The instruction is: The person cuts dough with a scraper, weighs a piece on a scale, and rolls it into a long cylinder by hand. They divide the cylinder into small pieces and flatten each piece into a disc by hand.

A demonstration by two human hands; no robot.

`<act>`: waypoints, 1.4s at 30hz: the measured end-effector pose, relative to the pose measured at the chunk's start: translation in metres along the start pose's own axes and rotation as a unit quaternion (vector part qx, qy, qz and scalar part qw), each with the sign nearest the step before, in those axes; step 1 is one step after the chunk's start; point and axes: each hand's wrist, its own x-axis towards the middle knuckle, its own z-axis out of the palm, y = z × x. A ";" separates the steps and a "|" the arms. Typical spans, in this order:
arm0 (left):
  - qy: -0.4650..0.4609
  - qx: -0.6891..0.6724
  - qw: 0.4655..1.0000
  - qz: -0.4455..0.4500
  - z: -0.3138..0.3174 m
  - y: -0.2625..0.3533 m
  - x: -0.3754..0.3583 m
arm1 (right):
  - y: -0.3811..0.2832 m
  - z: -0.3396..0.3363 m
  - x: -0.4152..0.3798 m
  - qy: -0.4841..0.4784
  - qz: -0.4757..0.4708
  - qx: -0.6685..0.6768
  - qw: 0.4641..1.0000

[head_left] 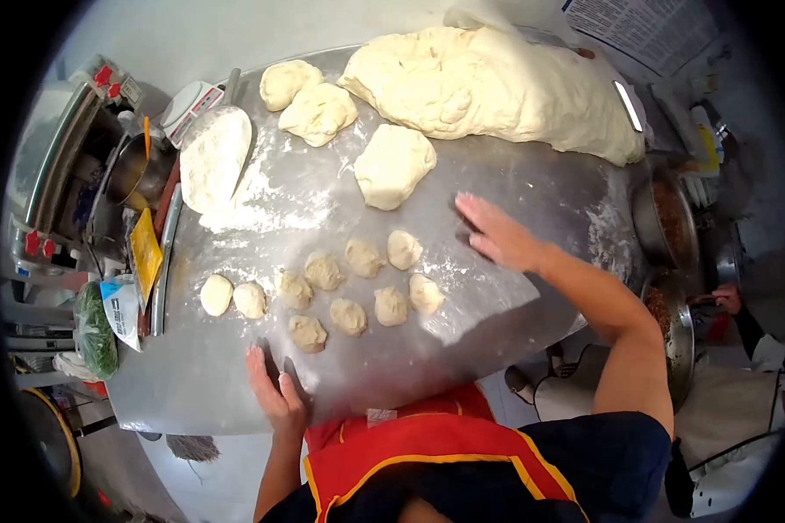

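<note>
Several small round dough pieces (347, 316) lie in loose rows on the floured metal table (462, 340). My left hand (275, 394) is at the table's near edge, fingers apart and holding nothing, just below the nearest pieces. To the right of the rows, my right hand (501, 235) is stretched over the table with its fingers extended and nothing in it. Beyond it sits a fist-sized lump of dough (395, 166). Two more lumps (317, 114) touch each other farther back. A huge mass of dough (488, 87) spreads across the far right side.
A flour-covered scoop-like tray (216, 157) and a white scale (189, 106) stand at the back left. Rolling pins, a pot (139, 174) and a bag of greens (94, 331) line the left edge. Metal bowls of filling (665, 218) stand at right, near another person's hand (726, 298).
</note>
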 end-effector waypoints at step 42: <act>0.064 -0.023 0.997 0.021 -0.004 -0.008 0.000 | -0.108 0.036 0.054 0.190 0.059 0.107 0.974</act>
